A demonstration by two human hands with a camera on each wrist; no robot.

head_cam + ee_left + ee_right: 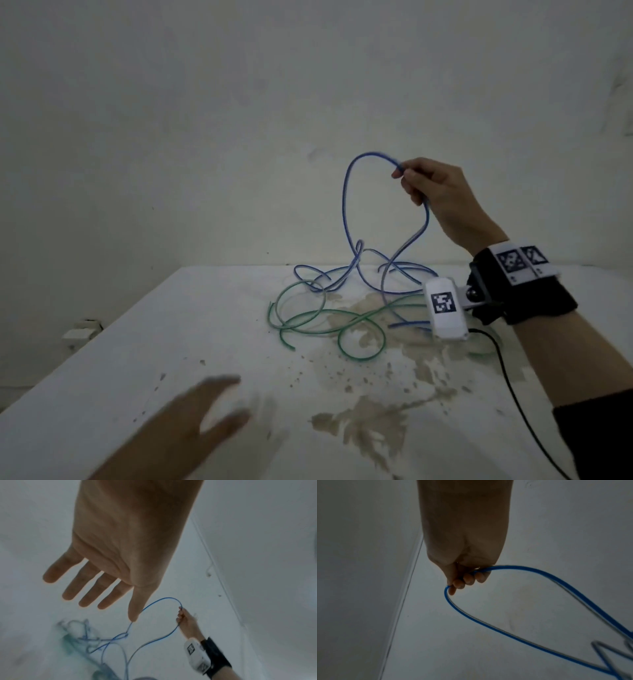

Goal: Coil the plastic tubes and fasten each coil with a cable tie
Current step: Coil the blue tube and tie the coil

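A long blue tube point(345, 205) rises in a tall loop from a tangle on the white table point(120, 359). My right hand point(424, 185) grips the top of that loop well above the table; in the right wrist view its fingers point(467, 580) curl round the blue tube point(488, 626). A green tube point(308, 317) lies in loose loops on the table beside the blue tangle. My left hand point(205, 411) hovers low at the front left, fingers point(85, 585) straight and spread, holding nothing. The blue tube point(164, 599) arcs beyond the left thumb. No cable tie is visible.
The table top bears brown stains point(363, 425) at the middle and front right. A black cable point(513, 394) runs from the wrist camera point(445, 310) across the right side. A pale wall point(239, 102) stands behind the table's far edge.
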